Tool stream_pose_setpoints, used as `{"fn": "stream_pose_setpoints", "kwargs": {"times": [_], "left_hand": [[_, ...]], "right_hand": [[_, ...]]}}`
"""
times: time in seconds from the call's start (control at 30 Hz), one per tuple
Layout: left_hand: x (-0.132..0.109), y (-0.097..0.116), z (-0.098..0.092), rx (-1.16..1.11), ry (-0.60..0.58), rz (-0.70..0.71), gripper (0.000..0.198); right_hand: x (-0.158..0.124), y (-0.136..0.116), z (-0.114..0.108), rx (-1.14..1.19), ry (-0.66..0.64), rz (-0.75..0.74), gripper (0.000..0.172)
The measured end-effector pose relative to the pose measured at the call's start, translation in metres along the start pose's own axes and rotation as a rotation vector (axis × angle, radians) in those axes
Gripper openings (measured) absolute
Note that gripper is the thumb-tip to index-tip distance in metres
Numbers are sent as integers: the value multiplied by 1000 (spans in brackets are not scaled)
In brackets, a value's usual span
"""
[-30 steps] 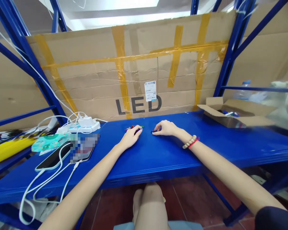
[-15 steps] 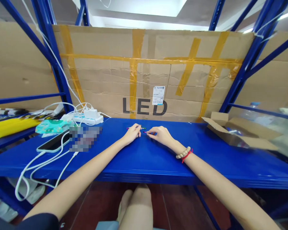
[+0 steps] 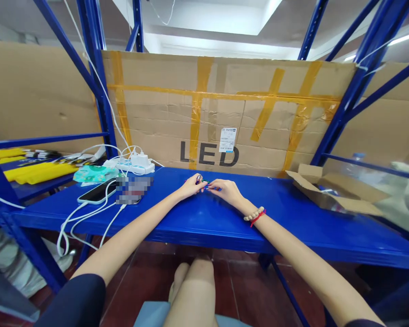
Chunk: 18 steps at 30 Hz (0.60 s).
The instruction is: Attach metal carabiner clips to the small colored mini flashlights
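My left hand (image 3: 192,186) rests above the blue shelf top (image 3: 204,222). Its fingers are closed on a thin shiny stick (image 3: 207,182), green and purple, shaped like a slim pen. Most of the stick is hidden by the fingers. My right hand (image 3: 227,191), with a beaded bracelet (image 3: 254,214) and a red cord at the wrist, pinches a small purple piece (image 3: 206,187) between thumb and fingertips. The fingertips of both hands almost meet. Whether the two pieces touch is too small to make out.
On the left lie a phone (image 3: 98,191) with white cables, a power strip (image 3: 141,168) and a teal packet (image 3: 93,174). An open cardboard box (image 3: 347,202) stands on the right. A tall cardboard sheet (image 3: 163,118) closes off the back, between blue posts.
My hands have come closer together, bringing the small purple piece to the stick in my left hand. The camera view has shifted slightly to the left.
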<state>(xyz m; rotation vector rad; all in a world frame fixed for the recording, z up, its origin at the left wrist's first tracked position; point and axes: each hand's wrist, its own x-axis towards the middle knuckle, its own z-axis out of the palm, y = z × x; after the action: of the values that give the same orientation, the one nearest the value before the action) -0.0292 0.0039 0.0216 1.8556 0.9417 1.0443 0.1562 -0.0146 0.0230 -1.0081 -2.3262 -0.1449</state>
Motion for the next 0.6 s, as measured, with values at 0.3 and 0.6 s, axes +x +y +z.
{"fn": "stream_pose_setpoints", "kwargs": {"times": [0.3, 0.6], "left_hand": [[5, -5, 0, 48, 44, 141, 26], [1, 1, -1, 253, -1, 239, 21]], "right_hand": [[-1, -9, -1, -130, 16, -13, 36], [1, -11, -5, -137, -172, -66, 26]]}}
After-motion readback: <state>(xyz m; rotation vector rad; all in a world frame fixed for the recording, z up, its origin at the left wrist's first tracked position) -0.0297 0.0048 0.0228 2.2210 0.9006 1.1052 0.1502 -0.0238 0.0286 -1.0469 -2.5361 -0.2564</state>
